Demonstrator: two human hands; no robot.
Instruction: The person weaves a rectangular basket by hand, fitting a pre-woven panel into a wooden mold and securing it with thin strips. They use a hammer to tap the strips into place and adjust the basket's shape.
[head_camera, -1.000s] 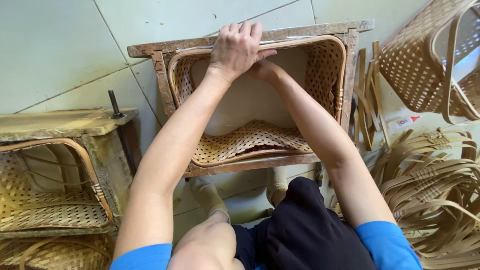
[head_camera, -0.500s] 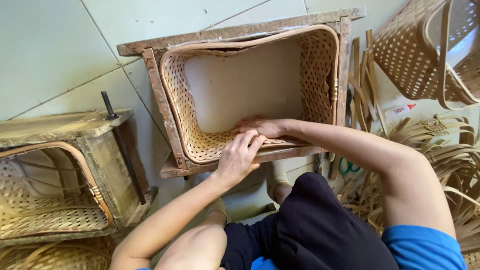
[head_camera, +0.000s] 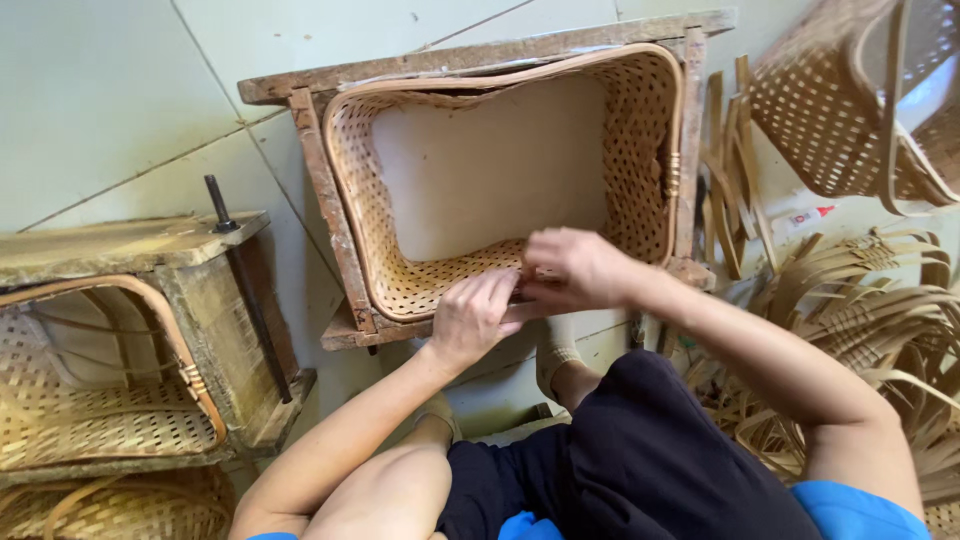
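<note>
A woven bamboo basket (head_camera: 640, 130) sits inside a rough wooden frame (head_camera: 310, 160), its open mouth facing me. Both hands work at the basket's near rim. My left hand (head_camera: 475, 320) presses on the rim's lower edge with fingers curled over it. Touching it on the right, my right hand (head_camera: 575, 270) pinches the rim strip. Which strand the fingers hold is hidden by the hands themselves.
A second wooden frame with a basket (head_camera: 110, 400) stands at the left, a metal rod (head_camera: 245, 280) leaning on it. Finished baskets (head_camera: 850, 110) lie at the upper right. Loose bamboo strips (head_camera: 870, 310) pile at the right. My knees and dark shorts fill the bottom.
Both hands came down from the basket's far rim to its near rim and then shifted slightly right along it. The view has moved closer to the basket.
</note>
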